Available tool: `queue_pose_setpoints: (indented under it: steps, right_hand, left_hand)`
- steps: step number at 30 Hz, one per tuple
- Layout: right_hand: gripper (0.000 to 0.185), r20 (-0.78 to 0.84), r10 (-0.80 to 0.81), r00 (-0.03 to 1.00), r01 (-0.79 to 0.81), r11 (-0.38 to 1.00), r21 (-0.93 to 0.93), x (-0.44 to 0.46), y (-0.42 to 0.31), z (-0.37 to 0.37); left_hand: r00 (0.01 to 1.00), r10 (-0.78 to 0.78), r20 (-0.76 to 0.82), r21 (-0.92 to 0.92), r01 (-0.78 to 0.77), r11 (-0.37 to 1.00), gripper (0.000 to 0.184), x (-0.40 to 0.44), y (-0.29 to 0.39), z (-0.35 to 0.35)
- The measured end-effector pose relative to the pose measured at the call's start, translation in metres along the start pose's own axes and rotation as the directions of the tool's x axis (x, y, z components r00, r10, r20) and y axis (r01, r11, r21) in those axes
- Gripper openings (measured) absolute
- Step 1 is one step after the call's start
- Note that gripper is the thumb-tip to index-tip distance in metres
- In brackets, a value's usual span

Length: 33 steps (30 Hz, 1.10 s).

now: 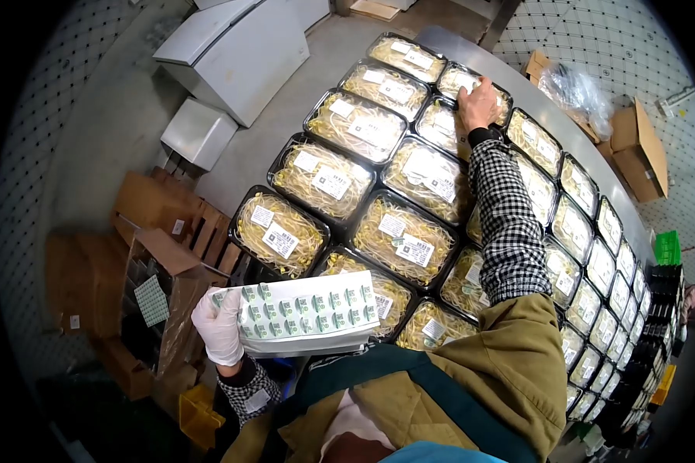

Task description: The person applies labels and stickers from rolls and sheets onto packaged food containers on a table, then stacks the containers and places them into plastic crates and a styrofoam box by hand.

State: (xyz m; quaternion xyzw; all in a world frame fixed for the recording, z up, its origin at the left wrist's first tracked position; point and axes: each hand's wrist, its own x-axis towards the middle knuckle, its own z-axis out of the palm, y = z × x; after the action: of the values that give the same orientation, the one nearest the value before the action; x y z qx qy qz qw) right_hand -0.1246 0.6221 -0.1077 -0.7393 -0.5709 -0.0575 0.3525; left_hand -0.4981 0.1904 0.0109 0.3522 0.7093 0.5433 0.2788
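My left hand [222, 328], in a white glove, grips the left end of a white sheet of stickers [305, 311] printed with rows of small green and white labels. The sheet lies tilted in front of my body, over the nearest packs. My bare right hand [479, 104] reaches far out over a black tray of bean sprouts [457, 77] in the back row. Its fingers are drawn together and bent down at the film; whatever is between them is hidden. Beside it is another sprout pack [440, 121] with white labels on its clear top.
Rows of wrapped sprout packs [415, 238] cover the metal table [544, 96], with more stacked at the right. Cardboard boxes [639, 150] stand past the far edge. To the left are a white cabinet [243, 65], a wooden pallet [210, 235] and an open carton [158, 266].
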Motion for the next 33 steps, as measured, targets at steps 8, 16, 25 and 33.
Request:
queue_pose_setpoints:
  steps: [8,16,25,33]
  right_hand:
    - [0.031,-0.104,-0.114,0.988,0.134,0.968,0.211,0.029,-0.02,0.02]
    - [0.025,0.124,0.122,0.985,-0.141,0.976,0.164,0.031,-0.12,0.094]
    - [0.036,0.121,-0.203,0.972,0.173,0.959,0.223,0.038,-0.105,0.107]
    - [0.033,0.256,-0.967,0.001,0.042,0.255,0.966,-0.193,-0.239,-0.172]
  left_hand:
    - [1.0,-0.019,0.012,-0.078,0.02,0.997,0.012,0.0,0.003,0.001]
    - [0.999,-0.011,-0.032,0.051,0.013,0.999,0.014,-0.002,0.012,-0.001]
    - [0.997,-0.06,0.038,0.134,0.054,0.99,0.008,0.001,0.029,0.002]
    - [0.982,0.182,0.042,0.21,-0.187,0.96,0.02,-0.009,0.016,-0.002]
